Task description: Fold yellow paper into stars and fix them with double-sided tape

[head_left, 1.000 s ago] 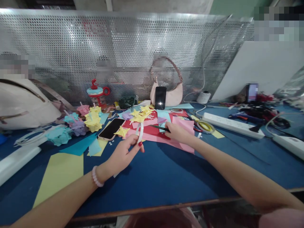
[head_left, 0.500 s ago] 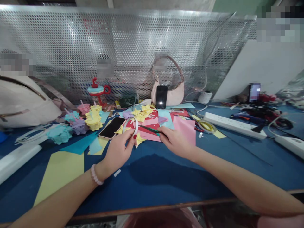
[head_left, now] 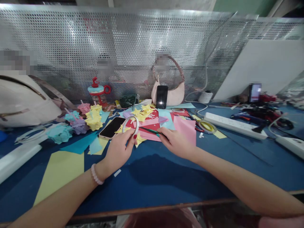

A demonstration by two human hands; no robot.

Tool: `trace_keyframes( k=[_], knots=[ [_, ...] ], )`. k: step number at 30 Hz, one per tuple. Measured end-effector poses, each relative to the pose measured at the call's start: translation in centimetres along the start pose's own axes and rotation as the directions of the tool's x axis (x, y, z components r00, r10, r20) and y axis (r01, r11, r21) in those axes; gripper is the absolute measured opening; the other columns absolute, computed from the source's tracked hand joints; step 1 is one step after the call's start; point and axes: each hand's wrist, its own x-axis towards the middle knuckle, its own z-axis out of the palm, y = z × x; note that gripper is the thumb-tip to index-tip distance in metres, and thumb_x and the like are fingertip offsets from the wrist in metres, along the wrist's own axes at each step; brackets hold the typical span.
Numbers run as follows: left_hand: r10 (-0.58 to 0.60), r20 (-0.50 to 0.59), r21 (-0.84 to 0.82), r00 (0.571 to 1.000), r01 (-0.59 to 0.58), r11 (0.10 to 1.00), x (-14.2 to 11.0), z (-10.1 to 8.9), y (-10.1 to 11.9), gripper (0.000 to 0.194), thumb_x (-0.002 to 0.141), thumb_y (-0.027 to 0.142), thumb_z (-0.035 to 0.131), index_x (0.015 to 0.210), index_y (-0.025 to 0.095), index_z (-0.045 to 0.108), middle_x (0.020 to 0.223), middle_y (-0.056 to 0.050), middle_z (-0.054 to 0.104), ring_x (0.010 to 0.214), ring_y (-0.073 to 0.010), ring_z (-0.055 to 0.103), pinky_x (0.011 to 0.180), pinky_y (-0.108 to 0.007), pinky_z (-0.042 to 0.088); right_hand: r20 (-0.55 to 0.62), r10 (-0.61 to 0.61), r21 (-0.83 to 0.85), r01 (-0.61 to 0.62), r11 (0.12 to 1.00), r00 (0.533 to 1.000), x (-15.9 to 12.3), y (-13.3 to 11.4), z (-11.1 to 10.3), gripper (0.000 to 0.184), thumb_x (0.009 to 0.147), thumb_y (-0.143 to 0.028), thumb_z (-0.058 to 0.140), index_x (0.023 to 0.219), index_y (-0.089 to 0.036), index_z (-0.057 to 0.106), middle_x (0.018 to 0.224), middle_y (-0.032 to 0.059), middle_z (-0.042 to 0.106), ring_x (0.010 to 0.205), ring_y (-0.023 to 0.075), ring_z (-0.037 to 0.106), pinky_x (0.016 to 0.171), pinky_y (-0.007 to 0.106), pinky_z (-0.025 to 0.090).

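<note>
My left hand (head_left: 120, 147) pinches a roll of white tape (head_left: 137, 126), held on edge above the paper pile. From my right hand (head_left: 177, 142) a pair of scissors (head_left: 149, 129) with dark blades and a bit of green at the handle points left. Its tip is close to the roll's right side; whether they touch I cannot tell. My fingers hide most of the handle. Yellow folded paper stars (head_left: 144, 111) lie behind the roll, and one more star (head_left: 140, 140) is just below it. Red and pink sheets (head_left: 184, 129) are spread under and beside my right hand.
To the left are a phone (head_left: 112, 127), folded paper clusters (head_left: 95, 117), a yellow sheet (head_left: 60, 172) and a white bag (head_left: 23, 101). A pink handbag (head_left: 174, 95) with a phone against it stands behind. Rightward lie yellow tape rolls (head_left: 207, 126) and a power strip (head_left: 234, 125).
Both hands stay almost in place with the tape roll and the scissors. The roll has shifted very slightly; nothing has been let go.
</note>
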Motion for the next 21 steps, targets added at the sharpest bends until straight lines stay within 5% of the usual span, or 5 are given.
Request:
trace_keyframes(
  k=[21],
  knots=[
    [0.046, -0.033, 0.057, 0.998, -0.044, 0.997, -0.14, 0.12, -0.41, 0.024, 0.088, 0.026, 0.034, 0.097, 0.016, 0.054, 0.080, -0.008, 0.064, 0.077, -0.0213, 0.057, 0.074, -0.034, 0.044, -0.071, -0.057, -0.059, 0.053, 0.997, 0.996, -0.30, 0.09, 0.22, 0.023, 0.091, -0.026, 0.029, 0.098, -0.017, 0.050, 0.074, 0.0058, 0.064, 0.060, 0.0154, 0.058, 0.054, 0.024, 0.033]
  ],
)
